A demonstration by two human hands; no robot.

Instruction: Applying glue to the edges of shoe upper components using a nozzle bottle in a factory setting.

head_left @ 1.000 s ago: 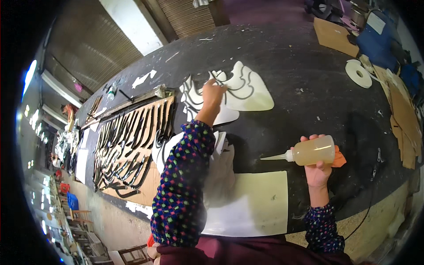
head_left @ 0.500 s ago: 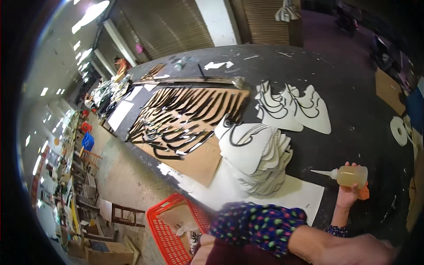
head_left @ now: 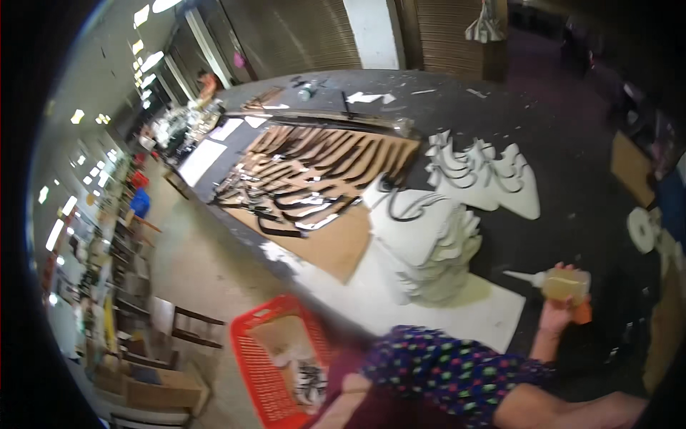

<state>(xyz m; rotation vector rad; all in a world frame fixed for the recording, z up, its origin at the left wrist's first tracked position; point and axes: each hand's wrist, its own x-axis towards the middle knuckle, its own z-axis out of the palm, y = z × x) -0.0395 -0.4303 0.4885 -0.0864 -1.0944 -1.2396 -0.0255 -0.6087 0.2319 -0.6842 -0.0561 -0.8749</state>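
Note:
My right hand (head_left: 557, 307) is closed around a squeeze bottle (head_left: 567, 284) of yellowish liquid, held sideways over the dark table, its long thin nozzle pointing left. Something orange shows beneath that hand. My left arm, in a dark flowered sleeve, reaches across to the lower right. There my left hand (head_left: 604, 410) is blurred and its fingers cannot be made out. Left of the bottle stands a stack of white shaped pieces (head_left: 414, 232), the top one bearing a curved black strip. More white pieces with black strips (head_left: 511, 182) overlap beyond it.
Many curved black strips (head_left: 343, 161) lie on a brown board (head_left: 332, 254) left of the stack. A white sheet (head_left: 479, 314) lies under the stack. A red basket (head_left: 243, 343) sits by the table's near edge. At the right lies a white roll (head_left: 642, 230).
The view has shifted, so the stack and strips appear farther right. My right hand still holds the bottle, in nearly the same place. My left arm sits slightly lower in the picture.

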